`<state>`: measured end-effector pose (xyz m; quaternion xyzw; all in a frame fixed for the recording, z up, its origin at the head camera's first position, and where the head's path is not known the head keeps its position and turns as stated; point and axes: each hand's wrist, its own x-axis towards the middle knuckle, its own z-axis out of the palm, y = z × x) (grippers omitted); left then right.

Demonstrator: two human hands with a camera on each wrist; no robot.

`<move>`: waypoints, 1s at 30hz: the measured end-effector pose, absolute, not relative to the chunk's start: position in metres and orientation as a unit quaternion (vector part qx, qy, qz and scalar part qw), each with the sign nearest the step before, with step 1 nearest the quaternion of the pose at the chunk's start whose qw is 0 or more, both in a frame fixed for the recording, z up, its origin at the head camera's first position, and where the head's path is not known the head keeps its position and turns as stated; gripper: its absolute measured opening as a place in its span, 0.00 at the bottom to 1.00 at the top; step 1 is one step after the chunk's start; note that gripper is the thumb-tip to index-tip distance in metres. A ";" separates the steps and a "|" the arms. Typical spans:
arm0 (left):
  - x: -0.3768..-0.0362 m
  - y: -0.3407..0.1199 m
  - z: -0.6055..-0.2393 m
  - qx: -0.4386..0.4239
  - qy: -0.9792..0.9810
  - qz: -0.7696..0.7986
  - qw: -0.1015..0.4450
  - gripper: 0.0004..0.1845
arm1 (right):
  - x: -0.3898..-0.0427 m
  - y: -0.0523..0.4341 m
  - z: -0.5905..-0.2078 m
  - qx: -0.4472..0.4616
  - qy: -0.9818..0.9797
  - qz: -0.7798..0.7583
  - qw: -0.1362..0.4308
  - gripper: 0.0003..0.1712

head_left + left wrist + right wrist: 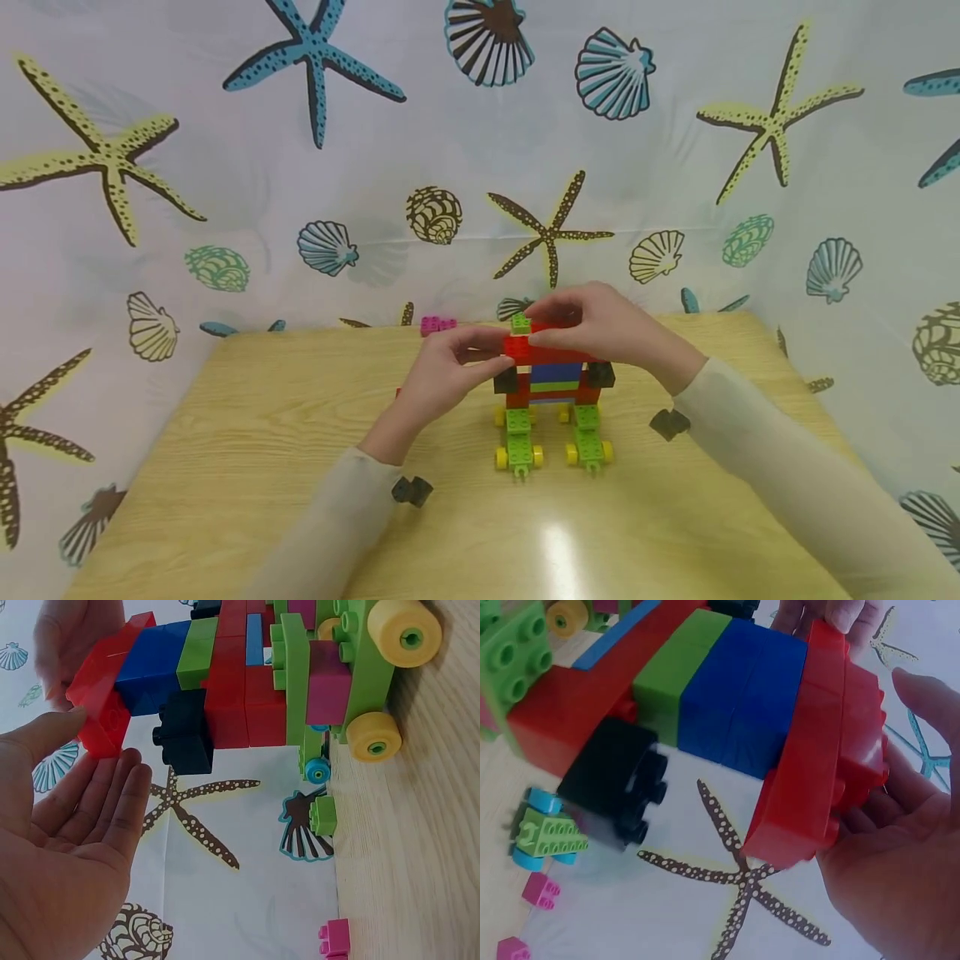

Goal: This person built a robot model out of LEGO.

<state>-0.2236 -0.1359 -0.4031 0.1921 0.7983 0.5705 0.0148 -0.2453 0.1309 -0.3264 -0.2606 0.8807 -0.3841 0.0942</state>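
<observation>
A tall model of toy building bricks stands on the table. Its red top bricks (558,354) sit over blue bricks (739,694), a lime brick (679,679) and more red bricks. Black bricks (187,731) stick out at its sides, and lime wheeled bases (519,450) with yellow wheels carry it. My left hand (442,375) pinches the left end of the red top, thumb in front and fingers behind. At that same top, my right hand (607,329) has its fingers curled behind the red bricks and its thumb in front; the right wrist view shows this thumb apart from them.
Loose pink bricks (437,325) lie at the table's back edge. A small lime brick (324,816) and a lime wheeled piece (551,834) with blue wheels are behind the model. Cloth printed with starfish and shells (420,267) hangs behind the wooden table (285,417).
</observation>
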 end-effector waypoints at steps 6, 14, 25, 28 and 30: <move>-0.225 -0.144 -0.407 0.198 0.813 0.548 0.000 0.18 | -0.248 0.115 -0.328 -0.269 0.889 -0.353 0.109 0.26; -0.237 -0.208 -0.417 0.143 0.875 0.462 -0.024 0.17 | -0.249 0.109 -0.331 -0.257 0.901 -0.328 0.120 0.25; -0.264 -0.268 -0.443 0.108 0.918 0.383 0.008 0.21 | -0.249 0.108 -0.336 -0.256 0.904 -0.323 0.114 0.23; -0.277 -0.270 -0.446 0.091 0.919 0.385 0.012 0.21 | -0.249 0.106 -0.336 -0.260 0.904 -0.322 0.111 0.22; -0.287 -0.270 -0.448 0.081 0.919 0.386 0.009 0.22 | -0.249 0.104 -0.336 -0.262 0.903 -0.323 0.111 0.22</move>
